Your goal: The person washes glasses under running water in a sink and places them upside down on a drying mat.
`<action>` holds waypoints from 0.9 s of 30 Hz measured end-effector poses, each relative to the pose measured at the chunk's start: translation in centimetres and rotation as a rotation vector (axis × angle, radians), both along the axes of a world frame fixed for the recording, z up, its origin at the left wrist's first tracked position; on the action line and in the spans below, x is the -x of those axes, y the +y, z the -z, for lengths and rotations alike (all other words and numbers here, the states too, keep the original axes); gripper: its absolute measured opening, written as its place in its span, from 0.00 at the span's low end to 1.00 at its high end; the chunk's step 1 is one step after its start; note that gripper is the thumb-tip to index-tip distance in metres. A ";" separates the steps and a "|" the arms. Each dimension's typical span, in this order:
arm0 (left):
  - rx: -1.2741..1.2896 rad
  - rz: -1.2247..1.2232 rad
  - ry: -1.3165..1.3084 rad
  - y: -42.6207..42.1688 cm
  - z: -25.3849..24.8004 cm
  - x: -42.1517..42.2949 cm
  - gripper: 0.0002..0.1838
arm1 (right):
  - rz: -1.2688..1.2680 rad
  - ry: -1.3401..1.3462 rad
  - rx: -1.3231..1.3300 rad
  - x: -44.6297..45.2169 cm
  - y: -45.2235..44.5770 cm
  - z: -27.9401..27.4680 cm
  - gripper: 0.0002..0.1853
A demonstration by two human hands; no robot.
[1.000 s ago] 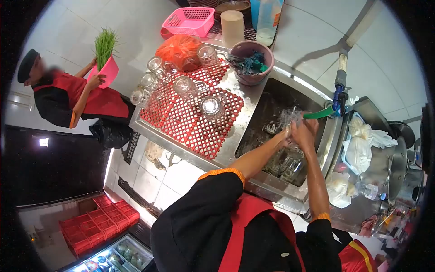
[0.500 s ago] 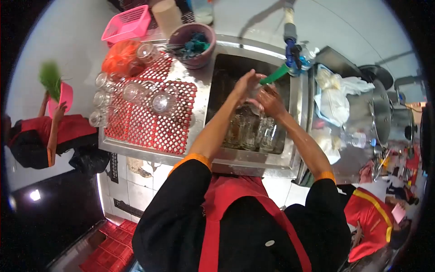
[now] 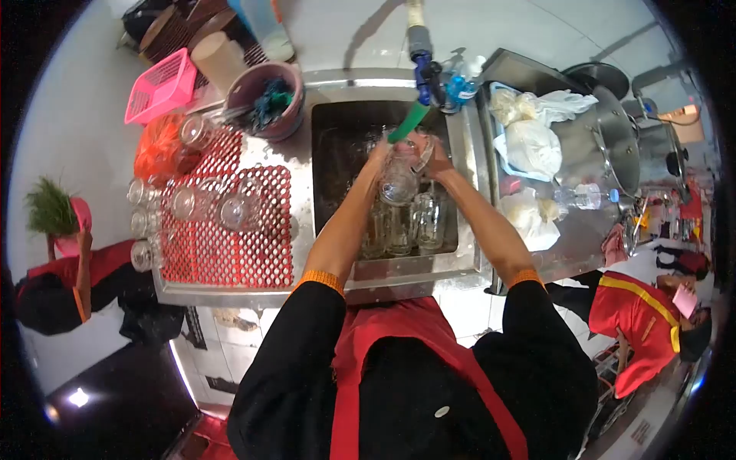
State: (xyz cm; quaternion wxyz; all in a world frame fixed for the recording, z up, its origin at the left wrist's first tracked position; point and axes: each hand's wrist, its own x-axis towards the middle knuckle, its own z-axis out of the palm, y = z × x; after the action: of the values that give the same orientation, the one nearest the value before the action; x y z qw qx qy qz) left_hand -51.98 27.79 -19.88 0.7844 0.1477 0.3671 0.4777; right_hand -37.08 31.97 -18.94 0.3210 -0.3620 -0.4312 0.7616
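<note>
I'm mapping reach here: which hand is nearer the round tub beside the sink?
Left. The left hand is over the sink, right of the tub; the right hand is farther right, at the glass mug.

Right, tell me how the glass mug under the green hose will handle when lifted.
The glass mug is probably slippery, held near the mouth of the green hose over the wet sink. Its glass looks rigid but could chip against nearby glassware. Its side handle should help steady it.

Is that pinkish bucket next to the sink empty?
No, the bucket has something in it: a dark teal and green tangle shows inside. How deep it goes, I can't tell.
</note>
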 end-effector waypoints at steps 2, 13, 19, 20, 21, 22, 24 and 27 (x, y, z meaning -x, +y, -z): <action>-0.024 -0.011 0.161 0.5 -0.5 -0.7 0.25 | 0.117 -0.290 0.064 -1.0 -0.3 -3.0 0.16; 0.206 -0.034 0.225 -4.2 -1.7 4.1 0.24 | 0.367 -0.753 -0.978 3.4 -5.9 -7.3 0.16; -0.011 -0.169 0.212 -5.7 2.3 4.8 0.24 | 0.189 -0.713 -1.698 5.7 -5.9 -5.7 0.15; -0.157 -0.017 0.087 -4.9 5.7 6.0 0.23 | 0.220 -0.679 -1.807 5.4 -5.6 -4.4 0.10; -0.157 -0.021 0.092 -4.9 3.6 5.6 0.23 | 0.221 -0.672 -1.808 4.9 -5.7 -4.9 0.10; -0.014 -0.074 0.149 -4.7 1.4 4.7 0.24 | 0.099 -0.566 -1.852 4.1 -6.0 -5.3 0.11; -0.090 -0.076 0.444 -4.7 0.8 3.7 0.27 | 0.132 -0.488 -1.816 4.0 -6.2 -7.4 0.17; -0.147 0.176 0.374 -2.7 0.9 4.1 0.27 | 0.063 -0.639 -1.536 2.2 -4.5 -7.2 0.17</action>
State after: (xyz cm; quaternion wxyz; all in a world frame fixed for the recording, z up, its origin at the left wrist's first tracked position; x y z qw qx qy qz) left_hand -56.06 25.13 -20.81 0.7283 0.3220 0.4559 0.3974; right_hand -39.25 27.43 -11.78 0.3617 -0.2528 -0.8910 0.1065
